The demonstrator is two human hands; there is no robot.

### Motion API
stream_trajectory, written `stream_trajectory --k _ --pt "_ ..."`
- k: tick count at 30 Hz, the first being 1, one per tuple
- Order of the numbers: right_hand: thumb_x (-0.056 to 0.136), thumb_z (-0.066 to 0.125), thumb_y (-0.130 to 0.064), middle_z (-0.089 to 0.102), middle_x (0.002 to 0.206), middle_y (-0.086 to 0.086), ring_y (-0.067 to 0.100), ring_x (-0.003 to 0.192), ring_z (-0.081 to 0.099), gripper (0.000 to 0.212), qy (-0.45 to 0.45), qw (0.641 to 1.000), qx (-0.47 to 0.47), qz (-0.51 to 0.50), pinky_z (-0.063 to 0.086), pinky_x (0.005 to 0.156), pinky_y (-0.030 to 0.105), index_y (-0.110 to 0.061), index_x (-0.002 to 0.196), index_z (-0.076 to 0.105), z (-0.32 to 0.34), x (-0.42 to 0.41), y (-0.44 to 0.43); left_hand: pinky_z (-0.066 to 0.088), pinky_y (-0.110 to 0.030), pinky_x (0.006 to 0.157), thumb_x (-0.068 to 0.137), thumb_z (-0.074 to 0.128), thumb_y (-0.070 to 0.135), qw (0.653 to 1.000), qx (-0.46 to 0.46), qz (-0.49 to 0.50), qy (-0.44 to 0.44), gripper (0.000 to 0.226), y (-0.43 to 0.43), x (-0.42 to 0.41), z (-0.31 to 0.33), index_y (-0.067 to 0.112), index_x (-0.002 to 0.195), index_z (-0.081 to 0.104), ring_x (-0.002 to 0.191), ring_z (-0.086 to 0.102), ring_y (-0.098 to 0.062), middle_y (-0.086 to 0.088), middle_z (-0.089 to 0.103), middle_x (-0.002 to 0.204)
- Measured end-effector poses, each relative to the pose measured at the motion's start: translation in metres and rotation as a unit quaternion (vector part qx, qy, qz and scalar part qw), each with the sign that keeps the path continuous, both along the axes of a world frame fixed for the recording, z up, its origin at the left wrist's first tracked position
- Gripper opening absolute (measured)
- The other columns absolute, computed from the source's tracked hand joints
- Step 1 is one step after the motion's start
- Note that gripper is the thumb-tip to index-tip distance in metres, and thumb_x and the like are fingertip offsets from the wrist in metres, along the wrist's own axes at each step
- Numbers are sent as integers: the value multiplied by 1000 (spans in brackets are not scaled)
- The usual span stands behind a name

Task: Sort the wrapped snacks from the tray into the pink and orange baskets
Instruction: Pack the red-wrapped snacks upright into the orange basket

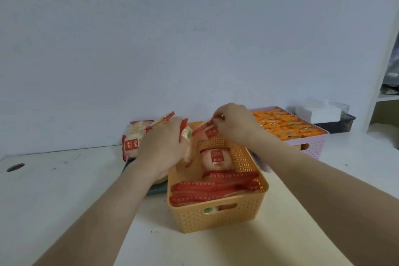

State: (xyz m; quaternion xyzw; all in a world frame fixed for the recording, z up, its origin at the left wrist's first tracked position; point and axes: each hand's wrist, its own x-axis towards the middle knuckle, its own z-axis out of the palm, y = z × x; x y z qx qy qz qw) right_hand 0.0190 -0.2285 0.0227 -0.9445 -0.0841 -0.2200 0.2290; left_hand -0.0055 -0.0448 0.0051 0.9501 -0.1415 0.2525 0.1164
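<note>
Hands full | grips snack bundle in left hand over tray | pinches one packet in right hand above far end of orange basket | best lowered on edge, snug against packed row

Colour/pattern log, head view.
Orange basket: yellow-orange, walls pierced in a fine woven grid. Pink basket: pale pink, same pierced grid. Red-and-white packets: whitish centre, red label, red ends with rows of pale dots. Small wrappers: orange with yellow-green patches. Tray: dark teal. Table: white, a few dark specks. Wall: pale blue-grey, plain.
</note>
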Motion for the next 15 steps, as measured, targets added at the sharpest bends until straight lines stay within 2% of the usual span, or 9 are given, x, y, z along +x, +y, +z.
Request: stream_trajectory --k 2,3,4,6,7,10,13,15 --pt "92 57 -23 73 82 12 20 76 65 27 26 994 102 9 51 69 33 -6 81 74 12 -9 -15 40 -30 61 93 48 22 1000 -16 8 -26 34 6 -7 12 20 126 56 71 52 -15 1 66 87" --pt "92 58 -23 68 67 12 15 60 59 33 45 988 148 17 49 59 31 -2 70 70 16 -15 -21 40 -30 62 93 49 21 999 -20 9 -27 31 9 -12 18 21 123 59 72 53 -16 -1 69 89" --pt "92 60 -22 60 56 8 10 49 49 37 71 979 188 27 43 50 25 -2 61 66 19 -24 -26 42 -32 63 93 49 20 999 -22 5 -27 30 11 -18 23 21 120 62 73 55 -18 -2 71 91" --pt "91 63 -20 53 50 1 5 40 41 37 124 968 214 41 36 42 15 -7 56 62 18 -38 -33 50 -37 69 93 49 19 1000 -7 -22 -20 29 11 -27 26 22 115 66 78 61 -20 -1 72 91" --pt "90 63 -20 54 50 0 4 41 42 37 141 969 197 42 36 44 15 -9 54 63 16 -41 -33 51 -39 72 92 48 19 999 8 -41 -12 29 10 -30 25 23 113 68 79 62 -20 1 71 90" --pt "89 62 -20 61 54 2 11 52 54 37 144 983 110 22 43 54 25 -13 54 66 6 -50 -29 52 -37 72 93 45 18 995 53 -86 19 29 5 -34 11 31 106 69 77 61 -12 8 69 86" --pt "92 56 -21 68 66 2 15 63 60 30 128 991 20 19 40 51 25 -13 67 71 -9 -53 -24 53 -34 74 96 41 18 990 55 -114 67 30 4 -32 -3 30 105 68 81 63 -7 11 70 92" --pt "92 55 -21 70 76 2 18 72 62 24 104 992 -62 22 40 53 25 -13 78 73 -17 -55 -24 54 -36 78 98 39 21 986 72 -127 81 32 1 -35 -12 30 110 67 88 64 -9 10 70 100"
